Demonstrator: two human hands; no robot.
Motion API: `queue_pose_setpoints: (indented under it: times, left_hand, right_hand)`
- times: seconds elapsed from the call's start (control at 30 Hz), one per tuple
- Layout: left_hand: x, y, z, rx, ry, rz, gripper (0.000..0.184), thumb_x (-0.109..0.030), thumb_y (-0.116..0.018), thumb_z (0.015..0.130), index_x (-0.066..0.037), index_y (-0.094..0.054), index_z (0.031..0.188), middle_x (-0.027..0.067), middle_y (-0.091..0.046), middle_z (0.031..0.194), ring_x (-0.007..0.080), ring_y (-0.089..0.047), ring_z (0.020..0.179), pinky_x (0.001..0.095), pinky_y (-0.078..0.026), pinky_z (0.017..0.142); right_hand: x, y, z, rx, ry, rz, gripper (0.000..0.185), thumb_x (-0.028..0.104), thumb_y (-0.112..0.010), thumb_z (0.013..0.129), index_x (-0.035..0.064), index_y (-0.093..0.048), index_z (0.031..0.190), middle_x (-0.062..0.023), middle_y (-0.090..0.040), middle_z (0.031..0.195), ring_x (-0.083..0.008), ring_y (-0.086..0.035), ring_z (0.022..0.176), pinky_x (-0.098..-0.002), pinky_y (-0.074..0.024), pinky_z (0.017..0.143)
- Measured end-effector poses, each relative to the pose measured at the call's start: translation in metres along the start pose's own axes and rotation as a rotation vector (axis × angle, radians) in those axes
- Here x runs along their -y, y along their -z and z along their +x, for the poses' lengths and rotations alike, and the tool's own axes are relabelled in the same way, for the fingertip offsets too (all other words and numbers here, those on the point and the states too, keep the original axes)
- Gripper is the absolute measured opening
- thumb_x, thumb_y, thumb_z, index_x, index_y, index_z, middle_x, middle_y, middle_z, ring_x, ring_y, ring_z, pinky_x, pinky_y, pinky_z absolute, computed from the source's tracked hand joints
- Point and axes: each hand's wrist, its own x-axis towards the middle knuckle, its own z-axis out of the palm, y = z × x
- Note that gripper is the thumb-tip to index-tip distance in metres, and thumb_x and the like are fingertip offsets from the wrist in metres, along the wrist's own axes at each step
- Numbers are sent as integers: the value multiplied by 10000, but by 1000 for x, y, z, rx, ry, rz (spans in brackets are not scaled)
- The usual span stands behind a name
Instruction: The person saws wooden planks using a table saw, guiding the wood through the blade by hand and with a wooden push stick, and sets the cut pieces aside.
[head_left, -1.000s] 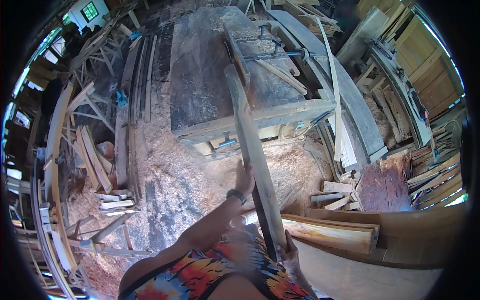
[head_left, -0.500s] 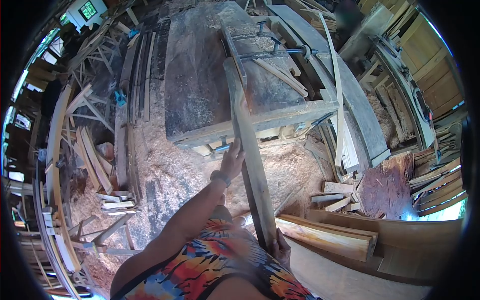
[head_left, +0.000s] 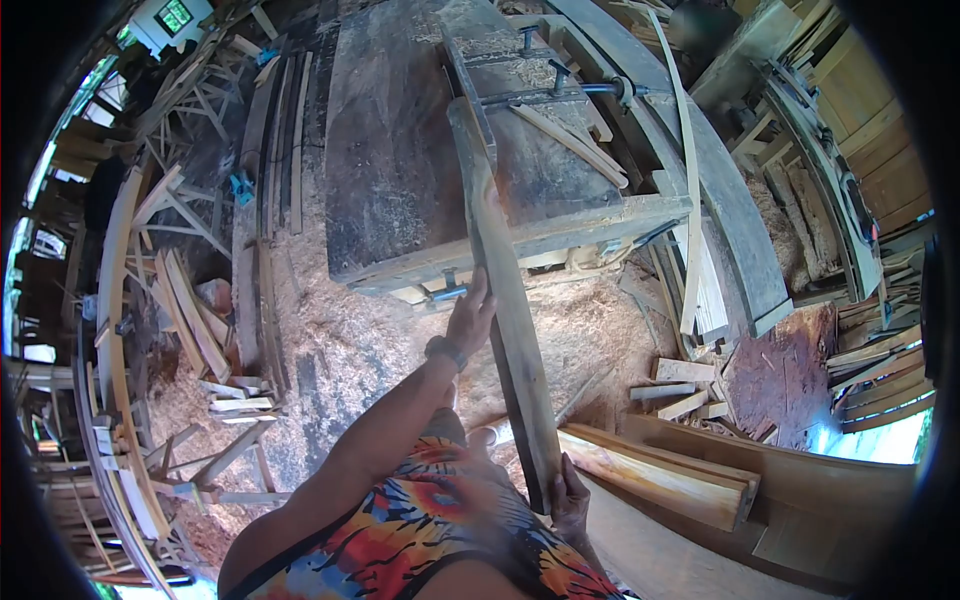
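Note:
A long, rough wooden plank [head_left: 512, 330] runs from close to my body onto the dark, dusty machine table [head_left: 390, 190]. Its far end lies along the left side of an upright guide fence [head_left: 468, 85]. My left hand [head_left: 470, 318], with a dark band at the wrist, holds the plank's left side just short of the table's front edge; some fingers are hidden behind the wood. At the near end, my right hand [head_left: 571, 500] grips the plank from the right, with its palm partly hidden.
Clamp bars [head_left: 560, 90] and thin wood strips [head_left: 570, 145] lie right of the fence. Sawdust [head_left: 370, 350] covers the floor. Thick boards [head_left: 660, 475] lie at my right, near a pile of offcuts [head_left: 685, 390]. Stacked timber [head_left: 120, 340] lines the left.
The view has shifted slightly, so the table and plank sit a little differently in it. Both hands keep their places on the plank; no clear sliding along the fence shows.

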Motion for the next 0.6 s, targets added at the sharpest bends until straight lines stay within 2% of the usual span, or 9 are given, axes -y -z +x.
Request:
queue_pose_setpoints:
  times: [0.1,0.2,0.3,0.5,0.6]
  left_hand:
    - [-20,4,-1,-30,106,-24,592,-200,-461,1022,-13,-213,1526,228,-313,1550,360,-311,1434,371,-275,1147]
    - [-46,15,2,-13,106,-222,586,-145,-460,1021,8,-199,1523,236,-295,1556,324,-306,1442,352,-285,1144]
    - [-38,12,6,-39,39,-166,582,-105,-457,1017,31,-189,1516,237,-278,1563,301,-292,1448,337,-265,1156]
    - [-31,10,11,-53,65,-192,585,-100,-472,1009,39,-202,1508,246,-261,1565,321,-239,1467,345,-228,1177]
    - [-19,13,16,-18,12,-31,654,-262,-457,1023,8,-148,1531,222,-178,1595,290,-190,1482,339,-225,1187]
  right_hand:
    - [11,-1,2,-4,8,-7,484,158,-539,1008,-68,-424,1420,-164,-608,1283,-151,-534,1153,-263,-389,1006]
    - [18,-2,7,12,-35,32,476,146,-533,1008,-73,-426,1417,-170,-611,1275,-154,-534,1152,-264,-396,999]
    - [14,-3,11,3,32,-10,478,153,-526,1011,-79,-425,1415,-172,-610,1274,-159,-536,1152,-265,-398,997]
    - [24,-1,14,26,-52,9,488,174,-524,1013,-82,-422,1415,-177,-604,1278,-168,-533,1163,-271,-398,1003]
    - [18,-3,18,7,4,-14,486,174,-519,1015,-80,-421,1417,-173,-613,1262,-167,-541,1149,-270,-405,994]
